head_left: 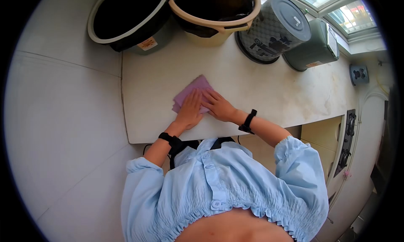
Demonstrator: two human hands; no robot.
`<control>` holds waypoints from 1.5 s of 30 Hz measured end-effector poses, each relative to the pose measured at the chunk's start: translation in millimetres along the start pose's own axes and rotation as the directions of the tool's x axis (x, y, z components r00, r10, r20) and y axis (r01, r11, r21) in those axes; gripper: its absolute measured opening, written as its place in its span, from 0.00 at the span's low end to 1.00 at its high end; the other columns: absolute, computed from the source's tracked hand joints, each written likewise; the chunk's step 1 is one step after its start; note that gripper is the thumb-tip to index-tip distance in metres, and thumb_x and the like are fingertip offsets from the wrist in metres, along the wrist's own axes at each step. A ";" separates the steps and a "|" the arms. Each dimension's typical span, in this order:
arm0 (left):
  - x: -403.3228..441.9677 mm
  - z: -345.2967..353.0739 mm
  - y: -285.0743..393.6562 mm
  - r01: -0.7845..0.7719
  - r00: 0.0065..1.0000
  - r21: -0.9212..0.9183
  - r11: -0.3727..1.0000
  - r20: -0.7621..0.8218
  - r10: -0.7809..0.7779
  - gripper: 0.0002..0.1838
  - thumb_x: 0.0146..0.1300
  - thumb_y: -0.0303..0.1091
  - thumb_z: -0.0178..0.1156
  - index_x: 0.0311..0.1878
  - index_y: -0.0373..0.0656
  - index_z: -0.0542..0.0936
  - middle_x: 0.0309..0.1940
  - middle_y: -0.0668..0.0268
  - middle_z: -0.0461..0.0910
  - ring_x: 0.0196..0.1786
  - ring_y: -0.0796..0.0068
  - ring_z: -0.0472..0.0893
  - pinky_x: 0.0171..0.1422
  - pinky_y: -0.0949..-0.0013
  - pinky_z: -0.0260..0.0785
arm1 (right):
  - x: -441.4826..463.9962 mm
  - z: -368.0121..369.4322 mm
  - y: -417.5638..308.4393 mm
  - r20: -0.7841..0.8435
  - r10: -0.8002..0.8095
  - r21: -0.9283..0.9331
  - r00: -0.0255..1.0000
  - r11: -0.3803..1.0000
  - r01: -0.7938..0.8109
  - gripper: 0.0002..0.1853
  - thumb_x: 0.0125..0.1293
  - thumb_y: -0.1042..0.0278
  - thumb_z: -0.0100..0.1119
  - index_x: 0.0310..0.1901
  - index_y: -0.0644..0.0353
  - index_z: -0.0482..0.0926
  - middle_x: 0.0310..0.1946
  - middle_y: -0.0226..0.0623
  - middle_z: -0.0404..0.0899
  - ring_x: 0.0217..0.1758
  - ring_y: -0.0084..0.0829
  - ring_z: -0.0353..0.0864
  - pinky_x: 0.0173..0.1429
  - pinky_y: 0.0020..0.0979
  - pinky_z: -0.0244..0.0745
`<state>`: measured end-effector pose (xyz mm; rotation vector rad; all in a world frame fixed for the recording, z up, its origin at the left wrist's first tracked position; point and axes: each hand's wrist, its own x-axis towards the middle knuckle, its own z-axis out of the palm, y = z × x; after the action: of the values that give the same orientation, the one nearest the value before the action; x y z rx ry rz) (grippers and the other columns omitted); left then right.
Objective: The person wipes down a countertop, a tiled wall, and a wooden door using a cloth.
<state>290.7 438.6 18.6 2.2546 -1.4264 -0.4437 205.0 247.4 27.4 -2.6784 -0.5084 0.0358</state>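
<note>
A folded purple cloth (pixel 198 82) lies on the pale countertop (pixel 160 120), toward its left end. My left hand (pixel 190 110) presses flat on the cloth with its fingers stretched out. Beside it, my right hand (pixel 219 106) also rests on the cloth, fingers extended and close to the left hand's fingers. Each wrist wears a black band. Both palms face down, so their undersides are hidden.
Along the back stand a lined bin (pixel 151 48), a beige-rimmed bin (pixel 206 36), an upside-down patterned bin (pixel 269 35) and a dark green bin (pixel 313 46). Brown stains (pixel 322 99) mark the counter's right part. A stove (pixel 348 136) is farther right, and windows are at upper right.
</note>
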 end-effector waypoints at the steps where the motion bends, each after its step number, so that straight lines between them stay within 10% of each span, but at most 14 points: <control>1: -14.1 -9.5 -16.5 0.097 0.994 -0.002 0.995 -0.041 -0.097 0.41 0.57 0.38 0.54 0.71 0.28 0.51 0.73 0.45 0.49 0.77 0.49 0.45 0.79 0.52 0.34 | 32.6 6.2 -3.0 -0.026 -0.068 0.032 0.997 0.997 0.068 0.26 0.60 0.63 0.59 0.61 0.56 0.71 0.71 0.51 0.54 0.75 0.51 0.49 0.76 0.46 0.48; 6: -59.4 -40.9 -98.3 0.352 0.921 0.070 0.933 -0.201 -0.333 0.40 0.59 0.36 0.49 0.72 0.29 0.47 0.74 0.45 0.43 0.77 0.49 0.41 0.79 0.51 0.31 | 162.3 49.9 -17.9 -0.179 -0.318 -0.042 0.931 0.948 0.315 0.25 0.58 0.61 0.60 0.60 0.52 0.74 0.69 0.42 0.61 0.73 0.44 0.55 0.76 0.43 0.50; 12: -56.1 -45.3 -98.3 0.350 0.932 0.160 0.923 -0.158 -0.327 0.41 0.58 0.36 0.50 0.72 0.30 0.47 0.74 0.46 0.44 0.77 0.48 0.42 0.79 0.51 0.31 | 154.1 49.2 -33.1 -0.106 -0.155 0.013 0.982 0.987 0.158 0.27 0.58 0.63 0.59 0.62 0.53 0.71 0.70 0.43 0.58 0.74 0.44 0.53 0.76 0.42 0.49; 19: -0.1 -14.7 -33.6 -0.092 0.996 0.033 0.995 0.016 0.092 0.42 0.54 0.38 0.57 0.70 0.32 0.54 0.72 0.44 0.51 0.75 0.48 0.50 0.79 0.51 0.37 | 20.9 19.9 -24.2 -0.162 0.151 -0.046 0.975 0.986 -0.160 0.27 0.57 0.63 0.59 0.61 0.52 0.72 0.68 0.46 0.60 0.73 0.46 0.56 0.73 0.44 0.54; 29: 60.8 84.0 101.3 -0.565 0.817 -0.096 0.820 0.073 0.572 0.42 0.57 0.43 0.53 0.72 0.34 0.53 0.74 0.48 0.50 0.77 0.55 0.48 0.79 0.55 0.36 | -172.4 -25.0 -44.2 -0.115 0.506 -0.263 0.855 0.814 -0.518 0.28 0.53 0.63 0.64 0.59 0.51 0.73 0.60 0.43 0.66 0.64 0.45 0.63 0.66 0.47 0.60; 36: -1.6 58.7 72.3 -0.420 0.894 -0.202 0.885 0.073 0.442 0.40 0.57 0.42 0.52 0.71 0.33 0.56 0.73 0.48 0.51 0.77 0.56 0.46 0.80 0.56 0.36 | -125.8 -15.5 -12.6 -0.029 0.177 0.088 0.984 0.981 -0.174 0.38 0.49 0.58 0.65 0.64 0.55 0.66 0.61 0.46 0.64 0.66 0.49 0.63 0.69 0.48 0.58; 45: -153.2 -20.2 3.7 0.125 0.992 -0.012 0.992 0.005 -0.125 0.45 0.53 0.51 0.61 0.69 0.34 0.60 0.71 0.46 0.54 0.75 0.53 0.51 0.79 0.55 0.40 | 48.3 38.6 -103.4 0.095 -0.297 0.140 0.950 0.949 0.282 0.51 0.48 0.51 0.67 0.74 0.48 0.52 0.73 0.48 0.49 0.76 0.47 0.48 0.78 0.47 0.42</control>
<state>233.6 580.0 43.5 2.3430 -1.2852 -0.4956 210.6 367.4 35.9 -2.4632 -0.9018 0.1336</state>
